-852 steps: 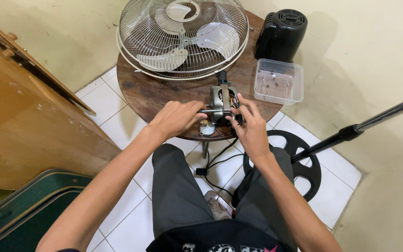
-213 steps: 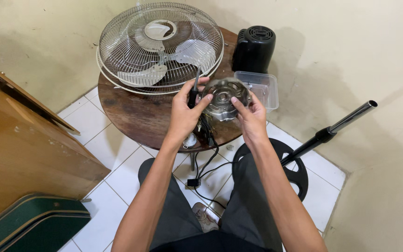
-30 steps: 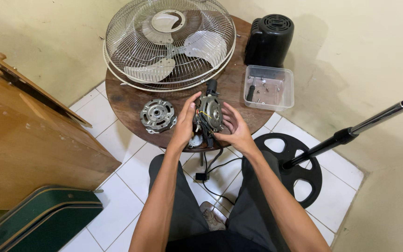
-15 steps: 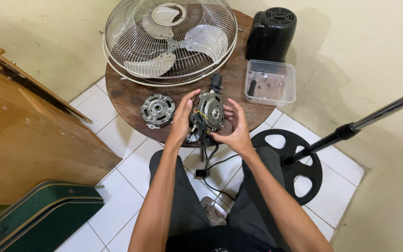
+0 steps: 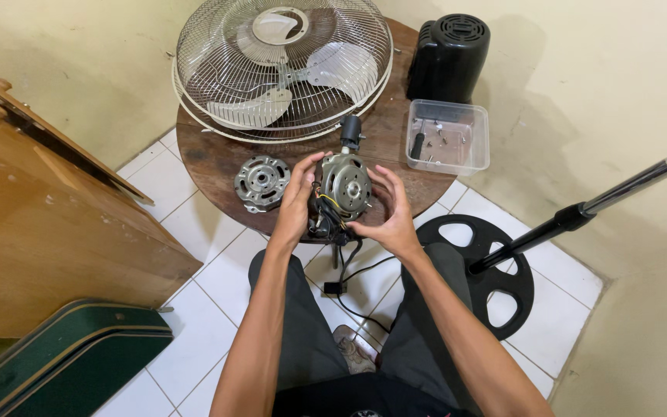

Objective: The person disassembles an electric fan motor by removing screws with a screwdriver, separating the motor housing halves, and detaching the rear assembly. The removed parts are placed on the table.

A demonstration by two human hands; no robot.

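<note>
I hold a fan motor (image 5: 345, 185) with coloured wires and a black stub on top, just above the near edge of a round wooden table (image 5: 218, 158). My left hand (image 5: 296, 197) grips its left side. My right hand (image 5: 389, 208) cups its right and lower side. A black cord hangs from the motor to the floor. A round metal motor end cover (image 5: 262, 181) lies flat on the table just left of my left hand.
A wire fan cage with blades (image 5: 283, 66) covers the table's far half. A black motor housing (image 5: 448, 55) and a clear plastic tray of screws (image 5: 448, 137) stand at right. A fan stand base (image 5: 492, 274) and pole (image 5: 580, 212) lie right; a wooden panel (image 5: 48, 208) leans left.
The motor has tilted a little more upright in my hands and its round face now looks at me. Both hands keep their hold.
</note>
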